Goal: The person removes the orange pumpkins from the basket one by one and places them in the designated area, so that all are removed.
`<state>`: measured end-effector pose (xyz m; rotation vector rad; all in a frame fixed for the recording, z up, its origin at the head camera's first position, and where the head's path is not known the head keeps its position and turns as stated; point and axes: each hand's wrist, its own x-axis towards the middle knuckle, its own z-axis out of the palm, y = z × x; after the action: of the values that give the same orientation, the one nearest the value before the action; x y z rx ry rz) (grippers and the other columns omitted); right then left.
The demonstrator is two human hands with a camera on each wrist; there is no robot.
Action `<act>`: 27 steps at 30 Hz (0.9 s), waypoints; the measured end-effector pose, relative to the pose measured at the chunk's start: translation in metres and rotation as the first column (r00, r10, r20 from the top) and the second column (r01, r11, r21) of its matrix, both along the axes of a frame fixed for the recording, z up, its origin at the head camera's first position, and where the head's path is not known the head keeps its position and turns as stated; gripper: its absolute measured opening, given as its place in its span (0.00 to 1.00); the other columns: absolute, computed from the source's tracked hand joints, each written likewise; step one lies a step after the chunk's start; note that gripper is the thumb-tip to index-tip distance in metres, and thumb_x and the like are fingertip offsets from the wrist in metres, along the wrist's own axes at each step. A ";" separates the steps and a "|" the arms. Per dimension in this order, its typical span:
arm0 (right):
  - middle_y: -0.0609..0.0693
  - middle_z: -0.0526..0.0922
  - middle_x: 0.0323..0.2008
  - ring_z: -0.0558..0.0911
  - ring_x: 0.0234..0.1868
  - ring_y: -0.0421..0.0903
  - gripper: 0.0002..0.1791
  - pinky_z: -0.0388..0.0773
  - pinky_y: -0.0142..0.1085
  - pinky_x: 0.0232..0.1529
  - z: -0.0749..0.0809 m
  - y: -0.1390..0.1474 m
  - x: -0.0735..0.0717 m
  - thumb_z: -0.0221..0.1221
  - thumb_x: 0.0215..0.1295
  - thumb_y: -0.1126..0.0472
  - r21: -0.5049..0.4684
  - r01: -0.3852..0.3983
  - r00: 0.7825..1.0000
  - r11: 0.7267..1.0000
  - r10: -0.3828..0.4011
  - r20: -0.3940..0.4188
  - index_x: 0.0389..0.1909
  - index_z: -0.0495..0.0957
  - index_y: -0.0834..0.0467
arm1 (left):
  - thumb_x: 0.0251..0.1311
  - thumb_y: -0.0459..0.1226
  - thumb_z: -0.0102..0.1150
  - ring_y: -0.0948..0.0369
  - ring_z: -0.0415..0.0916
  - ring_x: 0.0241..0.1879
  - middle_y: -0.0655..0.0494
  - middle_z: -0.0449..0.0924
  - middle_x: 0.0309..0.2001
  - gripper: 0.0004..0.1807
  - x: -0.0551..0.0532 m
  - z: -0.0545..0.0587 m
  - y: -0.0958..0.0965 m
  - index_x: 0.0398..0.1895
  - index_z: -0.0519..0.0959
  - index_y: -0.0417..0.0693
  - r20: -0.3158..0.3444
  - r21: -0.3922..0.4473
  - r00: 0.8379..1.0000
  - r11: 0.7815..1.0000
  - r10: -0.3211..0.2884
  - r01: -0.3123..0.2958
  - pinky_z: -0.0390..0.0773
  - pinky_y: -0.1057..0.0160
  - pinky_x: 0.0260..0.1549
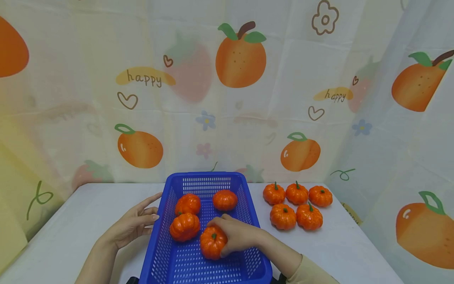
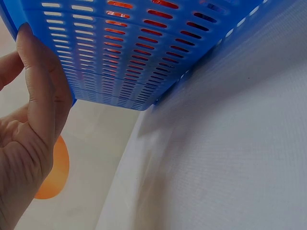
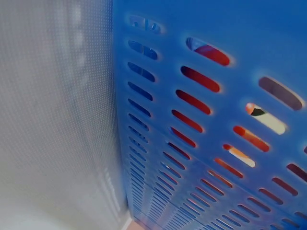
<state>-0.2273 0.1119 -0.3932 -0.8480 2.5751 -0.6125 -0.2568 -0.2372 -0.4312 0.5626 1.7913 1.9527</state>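
Observation:
A blue plastic basket [image 1: 205, 176] with slotted walls stands on the white table. Inside it, my right hand [image 1: 237, 233] grips a small orange pumpkin [image 1: 213, 243], fingers over its far side and thumb at the near side. Three more pumpkins lie in the basket: two at the left [image 1: 185, 227] and one at the back right [image 1: 225, 200]. Outside the left wall, my left hand [image 1: 133, 221] has its fingers loosely extended, with fingertips right at the basket's rim. In the left wrist view the left hand [image 2: 33, 96] is beside the slotted wall. The right wrist view shows mostly the basket wall [image 3: 249, 28], hiding the right hand.
Several small orange pumpkins [image 1: 285, 216] stand in two rows on the white table [image 1: 340, 252], right of the basket. A curtain [image 1: 227, 118] printed with fruit and the word "happy" hangs behind the table and along its right side.

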 end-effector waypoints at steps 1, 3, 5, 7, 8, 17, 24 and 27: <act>0.45 0.74 0.56 0.75 0.53 0.36 0.41 0.78 0.40 0.60 0.000 0.000 0.000 0.74 0.48 0.57 -0.011 0.005 1.000 1.000 -0.005 -0.005 0.66 0.68 0.46 | 0.72 0.32 0.45 0.67 0.83 0.42 0.65 0.79 0.43 0.39 0.000 0.000 0.000 0.80 0.38 0.51 0.001 0.000 1.000 1.000 0.000 0.000 0.85 0.65 0.44; 0.46 0.73 0.56 0.75 0.51 0.36 0.42 0.79 0.38 0.58 -0.001 0.001 -0.001 0.74 0.46 0.58 -0.040 0.016 1.000 0.999 -0.016 -0.011 0.66 0.69 0.47 | 0.72 0.32 0.45 0.67 0.83 0.42 0.65 0.79 0.44 0.39 0.000 0.000 0.000 0.80 0.39 0.52 0.002 0.003 1.000 1.000 -0.001 0.001 0.85 0.65 0.44; 0.47 0.73 0.55 0.75 0.50 0.37 0.43 0.79 0.37 0.57 -0.001 0.001 -0.002 0.74 0.44 0.59 -0.071 0.026 0.999 0.997 -0.027 -0.016 0.66 0.69 0.49 | 0.72 0.32 0.45 0.67 0.83 0.42 0.64 0.79 0.44 0.39 0.000 0.001 0.000 0.80 0.40 0.53 0.002 0.008 1.000 1.000 -0.007 0.007 0.85 0.65 0.44; 0.48 0.73 0.55 0.75 0.50 0.38 0.44 0.80 0.38 0.55 -0.001 0.001 -0.003 0.75 0.42 0.60 -0.105 0.037 0.999 0.994 -0.039 -0.015 0.65 0.70 0.48 | 0.72 0.31 0.44 0.67 0.83 0.43 0.64 0.79 0.44 0.39 0.000 0.001 0.000 0.80 0.39 0.53 0.002 0.015 1.000 1.000 -0.014 0.014 0.85 0.65 0.45; 0.48 0.73 0.55 0.75 0.50 0.38 0.44 0.80 0.39 0.55 -0.001 0.001 -0.003 0.75 0.41 0.60 -0.121 0.043 0.999 0.992 -0.045 -0.016 0.64 0.70 0.47 | 0.72 0.31 0.44 0.67 0.83 0.43 0.64 0.79 0.44 0.39 0.000 0.001 0.000 0.80 0.39 0.53 0.002 0.016 1.000 1.000 -0.016 0.016 0.85 0.65 0.44; 0.50 0.74 0.58 0.75 0.54 0.46 0.44 0.81 0.48 0.55 0.002 0.004 -0.006 0.76 0.37 0.60 -0.317 0.084 0.995 0.945 -0.096 -0.022 0.62 0.73 0.44 | 0.72 0.32 0.45 0.66 0.83 0.43 0.64 0.79 0.44 0.40 0.000 0.002 0.001 0.80 0.36 0.50 0.006 -0.004 1.000 1.000 -0.002 0.002 0.85 0.63 0.45; 0.45 0.74 0.64 0.78 0.56 0.46 0.45 0.81 0.46 0.56 0.006 0.011 -0.009 0.74 0.40 0.60 -0.454 0.102 0.994 0.885 -0.103 0.022 0.64 0.71 0.40 | 0.72 0.32 0.45 0.66 0.83 0.44 0.63 0.79 0.45 0.40 0.000 0.002 0.001 0.80 0.37 0.52 0.009 0.004 1.000 1.000 -0.004 0.004 0.85 0.63 0.45; 0.45 0.72 0.65 0.77 0.57 0.48 0.45 0.81 0.47 0.57 0.010 0.017 -0.012 0.74 0.41 0.61 -0.509 0.116 0.993 0.853 -0.110 0.041 0.65 0.69 0.40 | 0.72 0.31 0.45 0.66 0.83 0.44 0.64 0.79 0.45 0.40 0.001 0.002 0.001 0.80 0.38 0.52 0.008 0.019 1.000 1.000 -0.016 0.016 0.85 0.64 0.45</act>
<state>-0.2393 0.1291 -0.3836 -0.8405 2.4937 -1.3768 -0.2563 -0.2366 -0.4288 0.5730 1.7597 1.9602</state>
